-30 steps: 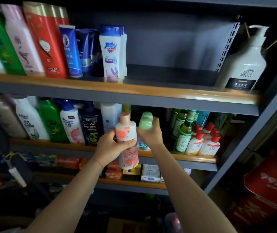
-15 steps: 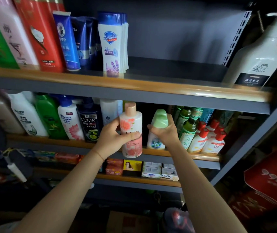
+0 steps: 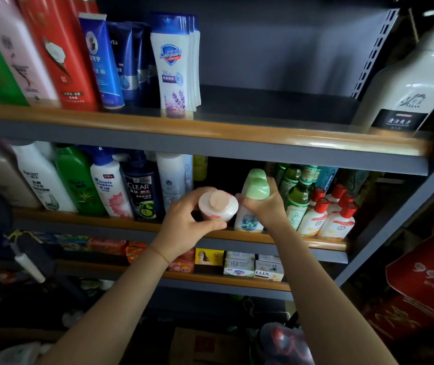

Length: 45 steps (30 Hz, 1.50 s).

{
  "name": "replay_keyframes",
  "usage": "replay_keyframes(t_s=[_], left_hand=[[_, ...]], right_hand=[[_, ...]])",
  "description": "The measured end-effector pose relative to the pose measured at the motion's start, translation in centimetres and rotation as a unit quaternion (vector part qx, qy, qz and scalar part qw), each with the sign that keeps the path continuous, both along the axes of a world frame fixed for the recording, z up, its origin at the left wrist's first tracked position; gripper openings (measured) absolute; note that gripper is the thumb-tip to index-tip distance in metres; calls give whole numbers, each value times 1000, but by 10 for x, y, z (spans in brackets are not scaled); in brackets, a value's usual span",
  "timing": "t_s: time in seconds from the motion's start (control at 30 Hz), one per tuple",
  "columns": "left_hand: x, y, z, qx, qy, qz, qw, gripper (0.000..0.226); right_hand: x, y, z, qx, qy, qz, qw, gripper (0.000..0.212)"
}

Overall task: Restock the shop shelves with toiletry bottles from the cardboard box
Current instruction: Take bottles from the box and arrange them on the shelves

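My left hand (image 3: 184,227) grips a pink floral bottle (image 3: 218,206), tipped so its peach cap points at the camera, at the front lip of the middle shelf (image 3: 316,242). Right beside it my right hand (image 3: 263,206) holds a white bottle with a pale green cap (image 3: 254,196), which stands upright on that shelf. The two bottles nearly touch. A corner of the cardboard box (image 3: 205,346) shows at the bottom, between my forearms.
Shampoo bottles (image 3: 110,185) fill the middle shelf to the left; green glass bottles (image 3: 296,201) and red-capped white bottles (image 3: 326,217) crowd the right. The top shelf (image 3: 263,106) has bare room between the Safeguard bottles (image 3: 173,67) and a white pump bottle (image 3: 410,83). Soap boxes (image 3: 252,267) sit below.
The pink bottle has tilted from upright so that its cap faces the camera, moving in over the shelf lip. The green-capped bottle has stayed standing on the shelf under my right hand.
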<state>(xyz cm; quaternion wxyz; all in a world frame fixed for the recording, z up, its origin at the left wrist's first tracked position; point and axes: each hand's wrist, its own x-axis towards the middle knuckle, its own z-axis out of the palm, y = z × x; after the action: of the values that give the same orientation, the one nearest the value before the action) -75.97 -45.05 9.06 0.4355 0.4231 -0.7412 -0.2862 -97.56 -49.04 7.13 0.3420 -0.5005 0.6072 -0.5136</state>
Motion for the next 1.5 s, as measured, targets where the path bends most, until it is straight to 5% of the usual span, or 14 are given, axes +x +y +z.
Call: replay_keyframes(t_s=[0.4,0.63,0.77,0.93,1.07,1.33,1.5], left_hand=[[-16,-49,-9,72,-30,48,996,59],[-23,-73,-5,117,-67,28,990,68],[-25,-65,-8,125,-8,31,992,56],[-23,-37,-24,168,102,59,979,43],[-23,-31,-25,246,151,47,956,48],[-18,-41,-19,267,178,59,945,56],[-16,-20,-18,222,191,23,956,38]], right_hand=[[2,27,17,-60,-4,-12,998,76],[38,68,18,-274,220,-97,931,30],[68,81,18,-124,93,10,988,27],[87,78,5,-14,-60,75,995,37],[91,67,5,5,-75,68,995,49],[92,44,-1,57,-102,65,991,55],[92,55,4,20,-68,46,996,31]])
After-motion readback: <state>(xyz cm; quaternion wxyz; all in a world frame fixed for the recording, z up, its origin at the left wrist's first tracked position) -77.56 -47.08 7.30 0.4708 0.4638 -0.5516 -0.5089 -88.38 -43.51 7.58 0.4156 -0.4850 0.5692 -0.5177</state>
